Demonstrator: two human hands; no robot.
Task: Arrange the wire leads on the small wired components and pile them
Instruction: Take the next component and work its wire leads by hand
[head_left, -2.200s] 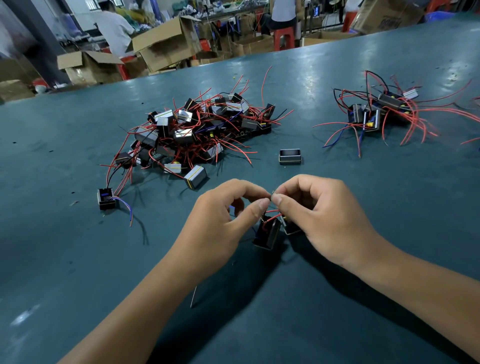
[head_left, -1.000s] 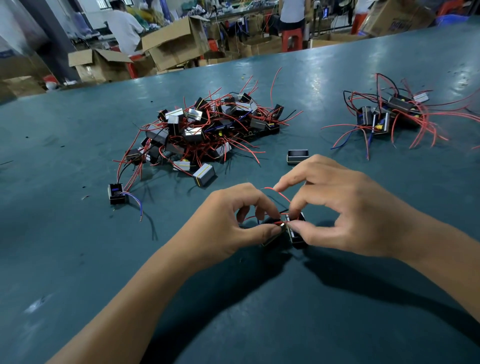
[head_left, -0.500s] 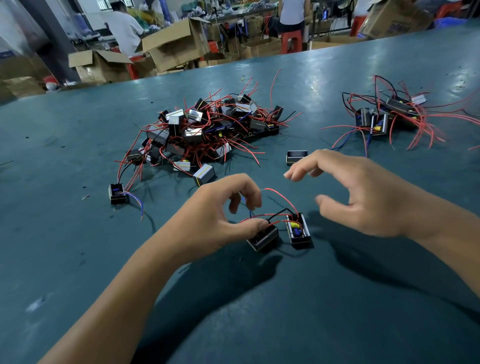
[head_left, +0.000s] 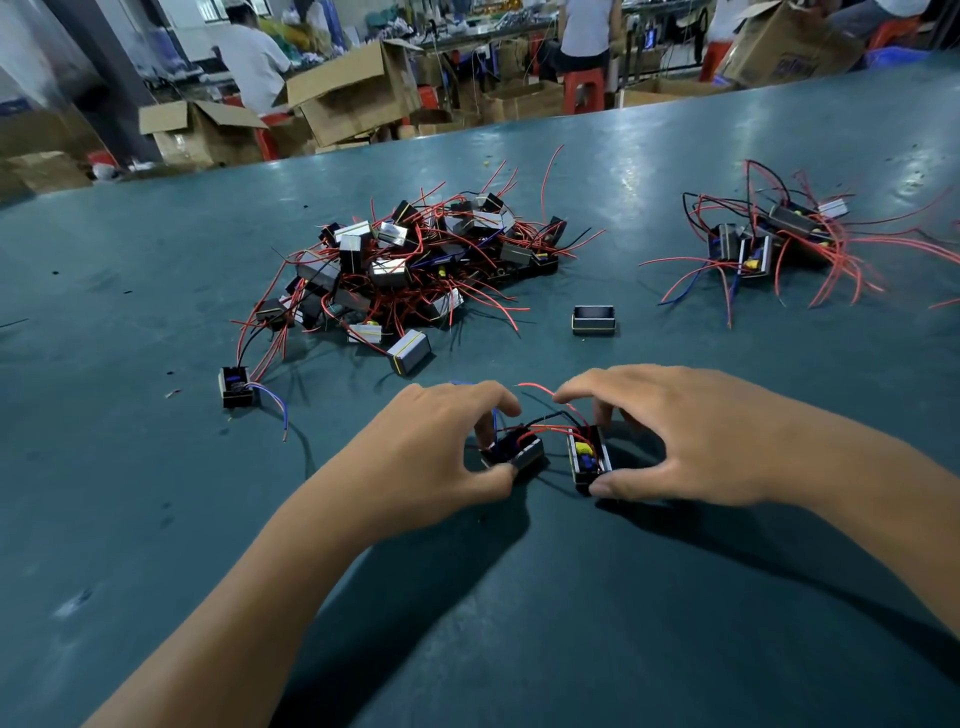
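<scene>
Components, small black box shapes with thin red, black and blue leads, lie on a wide table (head_left: 156, 519) with a smooth, dull teal top. The big pile (head_left: 415, 260) is a tangle at centre-left; a smaller pile (head_left: 769, 239) sits far right. Between them stands one open box (head_left: 593, 318) without wires. Left hand (head_left: 431, 457) pinches a dark component (head_left: 514, 451) between thumb and curled fingers. Right hand (head_left: 691, 441) clamps another (head_left: 588, 457), with yellow and blue parts inside, just beside it. A single unit (head_left: 236, 387) lies alone at left.
</scene>
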